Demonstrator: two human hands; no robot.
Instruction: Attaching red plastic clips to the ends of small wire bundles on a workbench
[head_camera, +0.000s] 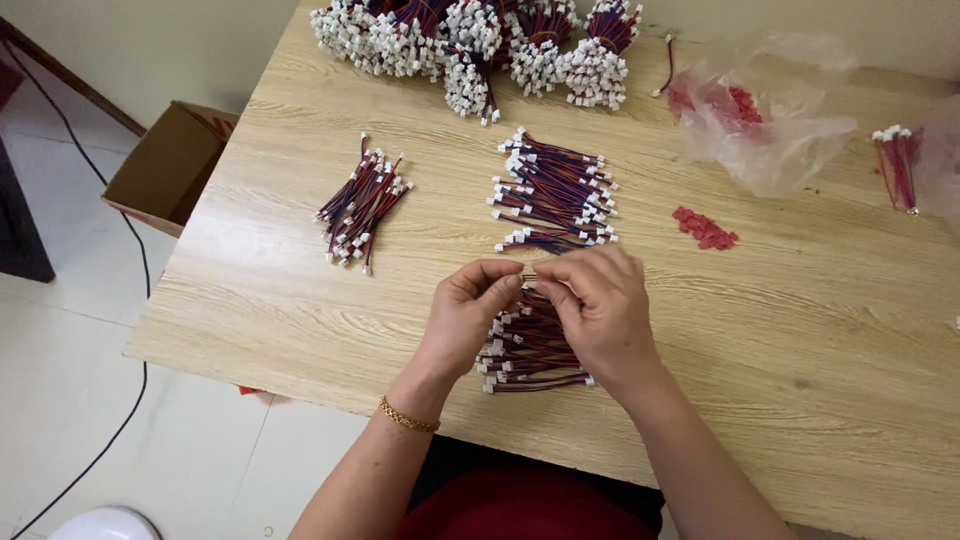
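Note:
My left hand (468, 312) and my right hand (600, 305) meet over the wooden table (800, 330), fingertips pinched together on a short red-and-blue wire lead (528, 278) with a small connector. Directly under my hands lies a flat pile of the same leads with white plugs (528, 352). Just beyond my fingers is a second flat pile of leads (555, 195). A smaller loose bundle (360, 205) lies to the left. A gold bracelet sits on my left wrist.
Several tied bunches of leads with white plugs (480, 40) crowd the table's far edge. A clear plastic bag of red parts (760, 115) and a small heap of red parts (705, 228) lie at the right. An open cardboard box (165, 165) stands on the floor left.

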